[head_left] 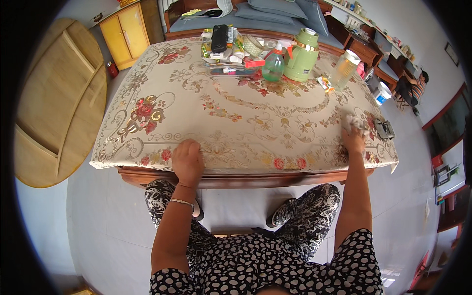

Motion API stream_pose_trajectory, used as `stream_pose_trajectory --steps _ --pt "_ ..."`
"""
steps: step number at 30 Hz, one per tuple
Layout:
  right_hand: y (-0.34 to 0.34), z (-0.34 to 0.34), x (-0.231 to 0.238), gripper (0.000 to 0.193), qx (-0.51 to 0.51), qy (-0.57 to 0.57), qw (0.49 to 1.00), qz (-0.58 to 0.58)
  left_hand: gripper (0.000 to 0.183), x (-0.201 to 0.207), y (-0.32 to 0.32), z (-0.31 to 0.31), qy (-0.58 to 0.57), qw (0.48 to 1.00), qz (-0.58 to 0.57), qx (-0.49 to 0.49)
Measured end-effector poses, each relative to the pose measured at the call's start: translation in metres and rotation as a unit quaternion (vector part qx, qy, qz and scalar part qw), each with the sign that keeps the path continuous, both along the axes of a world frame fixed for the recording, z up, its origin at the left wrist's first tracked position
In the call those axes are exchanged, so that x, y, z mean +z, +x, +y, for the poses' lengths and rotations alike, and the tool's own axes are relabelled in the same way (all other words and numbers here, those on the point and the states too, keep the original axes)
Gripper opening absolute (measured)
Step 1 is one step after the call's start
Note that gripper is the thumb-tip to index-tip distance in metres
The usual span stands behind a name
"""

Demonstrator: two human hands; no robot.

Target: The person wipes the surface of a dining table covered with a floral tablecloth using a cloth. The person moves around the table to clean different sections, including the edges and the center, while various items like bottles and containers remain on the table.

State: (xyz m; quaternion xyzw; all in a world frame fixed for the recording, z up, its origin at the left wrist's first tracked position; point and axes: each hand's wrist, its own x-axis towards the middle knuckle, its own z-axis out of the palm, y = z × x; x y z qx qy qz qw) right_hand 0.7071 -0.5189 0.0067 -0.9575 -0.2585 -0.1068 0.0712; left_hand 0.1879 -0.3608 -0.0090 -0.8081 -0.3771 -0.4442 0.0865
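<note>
A floral cream tablecloth [187, 108] covers the wooden table in front of me. My right hand [353, 140] is at the right side, closed on a crumpled greyish-white rag [357, 125] that lies against the tablecloth and looks a little blurred. Close to its right is a small grey object [384, 129] at the table's edge, its kind unclear. My left hand [188, 161] rests at the near edge, left of centre, curled into a loose fist with nothing showing in it.
Along the far side stand a basket [231, 72] heaped with small items, a green spray bottle [273, 66], a green thermos [301, 56] and a clear jug [344, 71]. A round wooden tabletop [59, 103] leans at left. Someone sits [413, 88] far right.
</note>
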Motion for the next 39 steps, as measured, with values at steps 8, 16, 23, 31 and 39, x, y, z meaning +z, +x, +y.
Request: stream_pose_trajectory --steps 8,16,23,31,39 --pt "-0.146 0.135 0.012 0.053 0.301 0.018 0.953 -0.023 0.011 0.002 -0.002 -0.001 -0.011 1.0 0.003 0.009" --pt "-0.293 0.24 0.0 0.047 0.486 0.062 0.872 -0.009 0.01 0.001 -0.001 0.001 0.001 1.0 -0.005 -0.009" --pt "-0.374 0.272 0.011 0.045 0.678 0.089 0.726 0.075 0.01 0.0 -0.004 0.001 0.014 1.0 -0.008 -0.018" --pt "-0.278 0.297 0.0 0.047 0.598 0.134 0.787 0.063 0.01 -0.002 -0.003 0.003 0.023 0.999 0.0 -0.026" --pt "-0.169 0.225 -0.001 0.043 0.539 0.162 0.826 0.032 0.01 -0.001 -0.001 0.001 0.031 0.999 0.007 -0.018"
